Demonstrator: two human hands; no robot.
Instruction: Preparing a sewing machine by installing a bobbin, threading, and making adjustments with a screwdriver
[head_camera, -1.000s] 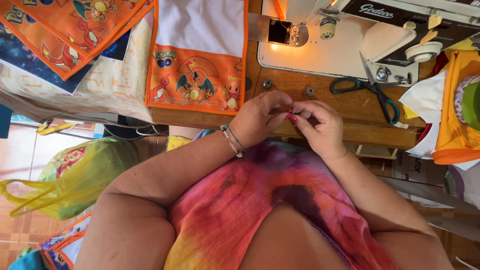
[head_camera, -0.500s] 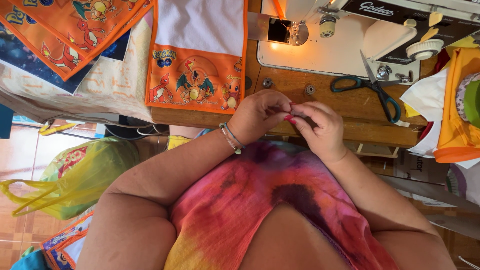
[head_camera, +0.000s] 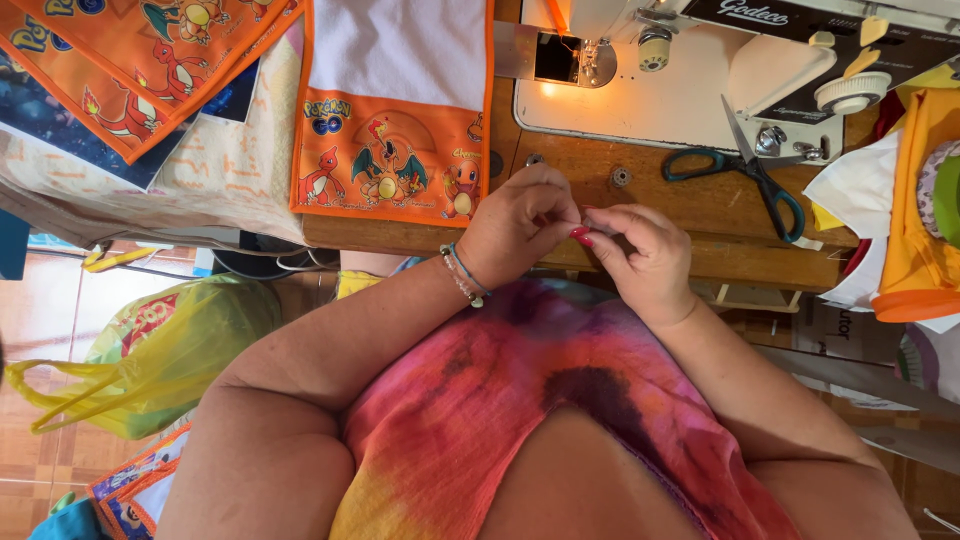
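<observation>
Something very small, likely thread or a needle, sits pinched between the two hands, too fine to identify; it lies right where the fingertips meet, over the front edge of the wooden table (head_camera: 700, 205). The left hand (head_camera: 520, 225) has its fingers curled in tight, thumb and forefinger narrowed to a pinch pointing right. The right hand (head_camera: 640, 255) mirrors it, its fingers bunched narrow, red-nailed tips pointing left and touching or nearly touching the left fingertips. Whether each hand actually grips the tiny thing cannot be told. Both hands hover just above the table's edge, close to the person's chest.

A beaded bracelet (head_camera: 463, 275) circles the left wrist. Below the hands is the person's tie-dye top (head_camera: 520, 400) in pink, yellow and purple.

Just behind the hands lie scissors with dark teal handles (head_camera: 745, 170), blades pointing toward the white sewing machine (head_camera: 680, 90), whose lamp is lit near the needle area. Left of the machine lies a white cloth with an orange cartoon-print border (head_camera: 395, 150), hanging off the table edge. Further left, more orange printed fabric (head_camera: 130, 60) lies over a pale patterned cloth. At right, a stack of orange and white fabric (head_camera: 915, 230). Lower left, on the floor, a yellow plastic bag (head_camera: 150, 360).
</observation>
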